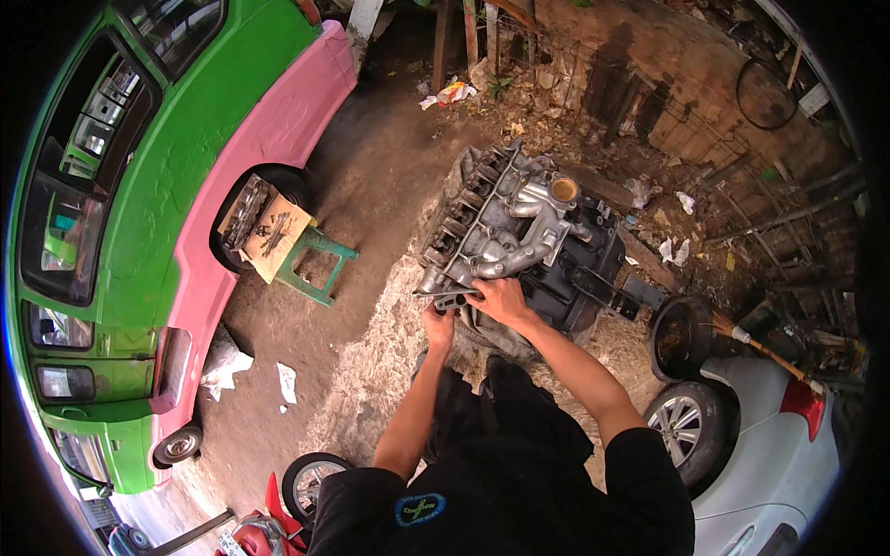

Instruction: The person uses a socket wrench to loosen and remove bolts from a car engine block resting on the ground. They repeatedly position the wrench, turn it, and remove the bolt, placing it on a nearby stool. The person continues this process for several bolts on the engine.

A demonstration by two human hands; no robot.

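A car engine [579, 264] with a silver intake manifold [533, 222] and an open-topped cylinder head [459, 222] stands in front of me. At its near end is a small grey metal part with round openings [451, 302]. My left hand [438, 327] grips that part from the left and below, fingers closed. My right hand [501, 302] comes from the right, its fingers bent over the part's other side, against the edge of the cylinder head. The fingertips are partly hidden, and whether the part is fixed to the engine I cannot tell.
Left, a green and pink van [222, 167] stands beside a green stool [320, 264] bearing cardboard and metal parts. At right are a black basin [680, 338], a broom [765, 350] and a silver car [769, 454]. Rubble and litter [681, 250] lie beyond the engine.
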